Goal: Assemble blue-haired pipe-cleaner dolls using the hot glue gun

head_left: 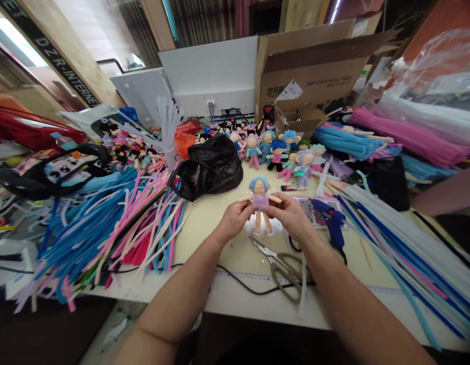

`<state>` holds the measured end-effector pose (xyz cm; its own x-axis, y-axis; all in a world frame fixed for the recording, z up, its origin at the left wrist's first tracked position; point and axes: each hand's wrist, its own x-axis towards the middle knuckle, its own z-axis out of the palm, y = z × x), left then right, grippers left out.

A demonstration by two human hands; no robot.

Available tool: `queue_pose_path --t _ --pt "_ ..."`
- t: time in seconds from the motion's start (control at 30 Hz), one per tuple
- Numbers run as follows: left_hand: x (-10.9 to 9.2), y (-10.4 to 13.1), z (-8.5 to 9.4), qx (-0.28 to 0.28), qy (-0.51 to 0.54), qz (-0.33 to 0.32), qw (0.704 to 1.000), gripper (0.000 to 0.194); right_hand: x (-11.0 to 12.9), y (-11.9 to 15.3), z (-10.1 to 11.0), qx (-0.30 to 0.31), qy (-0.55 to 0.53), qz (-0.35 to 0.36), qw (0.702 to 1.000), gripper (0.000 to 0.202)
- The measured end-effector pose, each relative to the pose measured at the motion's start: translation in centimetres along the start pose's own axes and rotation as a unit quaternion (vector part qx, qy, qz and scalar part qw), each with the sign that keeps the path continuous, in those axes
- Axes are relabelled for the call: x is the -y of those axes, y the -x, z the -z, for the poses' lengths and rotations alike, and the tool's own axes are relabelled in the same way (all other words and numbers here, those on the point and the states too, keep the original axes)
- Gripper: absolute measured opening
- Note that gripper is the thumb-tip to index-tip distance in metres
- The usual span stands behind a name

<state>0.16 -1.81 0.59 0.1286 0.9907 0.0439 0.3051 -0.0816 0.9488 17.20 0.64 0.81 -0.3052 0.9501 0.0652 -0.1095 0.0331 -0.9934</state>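
Note:
Between my two hands a small pipe-cleaner doll [260,199] stands upright over the table, with blue hair, a beige face and limbs, and a lilac top. My left hand [237,218] pinches its left side at the waist. On the other side, my right hand [290,213] grips it with thumb and fingers closed. Just below the doll lie scissors [276,263] with beige handles, partly open. A blue glue gun [333,225] rests to the right of my right hand.
Finished dolls [278,152] crowd the back of the table beside a black plastic bag [212,167]. Piles of blue and pink pipe cleaners [101,223] lie left, white and blue stems [405,243] right. A cardboard box [311,71] stands behind. A black cable [253,291] crosses the front.

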Motion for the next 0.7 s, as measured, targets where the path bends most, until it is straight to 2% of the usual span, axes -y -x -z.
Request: queue_pose_path --t 0.2,0.37,0.47,0.7 --pt "-0.26 0.09 -0.17 -0.022 0.017 0.007 1.0 0.034 -0.41 0.04 0.05 -0.008 -0.003 -0.001 1.0 0.028" --pt "0.23 0.09 0.19 0.022 0.092 0.007 0.995 0.049 -0.3 0.0 0.28 -0.012 -0.072 -0.029 0.997 0.033" --pt "0.43 0.06 0.4 0.012 0.081 0.003 0.997 0.059 -0.25 -0.04 0.37 -0.014 -0.11 -0.035 0.993 0.034" --pt "-0.03 0.18 -0.29 -0.021 0.051 -0.016 0.998 0.039 -0.23 0.11 -0.15 -0.009 -0.058 -0.023 0.998 0.03"
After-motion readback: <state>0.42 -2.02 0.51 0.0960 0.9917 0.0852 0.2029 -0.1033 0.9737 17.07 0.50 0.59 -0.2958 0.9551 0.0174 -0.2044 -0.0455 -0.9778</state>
